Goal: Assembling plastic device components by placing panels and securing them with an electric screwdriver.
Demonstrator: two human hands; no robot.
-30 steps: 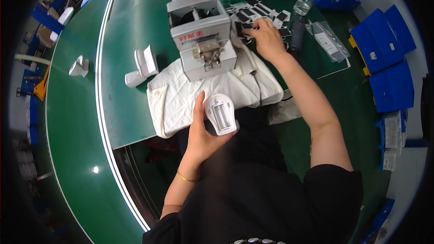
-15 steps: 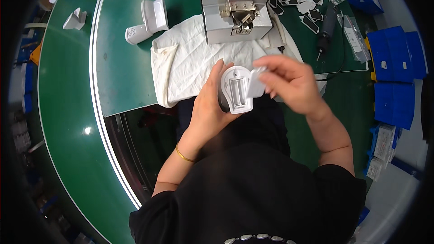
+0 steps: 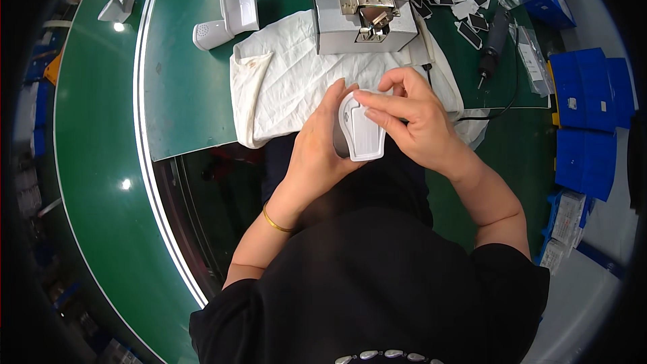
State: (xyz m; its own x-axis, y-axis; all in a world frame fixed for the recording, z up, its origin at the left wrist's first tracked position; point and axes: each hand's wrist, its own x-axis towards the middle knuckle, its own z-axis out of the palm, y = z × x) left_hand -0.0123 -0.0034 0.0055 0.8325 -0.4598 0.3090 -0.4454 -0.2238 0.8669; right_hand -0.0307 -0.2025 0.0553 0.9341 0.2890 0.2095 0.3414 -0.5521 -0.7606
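Note:
In front of my body, just past the near edge of the bench, my left hand (image 3: pixel 311 155) is wrapped round a white rounded device (image 3: pixel 357 158) with its back turned up. A white battery cover (image 3: pixel 367 136) lies over the compartment in that back, so the inside is hidden. My right hand (image 3: pixel 424 125) has its thumb and fingers closed at the cover's upper end, touching it. Whether the cover sits fully flush cannot be made out.
A grey bench machine (image 3: pixel 337 34) with a metal head stands on a white cloth (image 3: pixel 283 77). White plastic parts (image 3: pixel 239 10) lie left of it. To the right are a dark electric screwdriver (image 3: pixel 495 44), several flat black-and-white pieces (image 3: pixel 468 34) and blue bins (image 3: pixel 585 91).
My right hand has brought the battery cover left onto the device, over the two-slot compartment that was exposed before. The whole view has shifted slightly.

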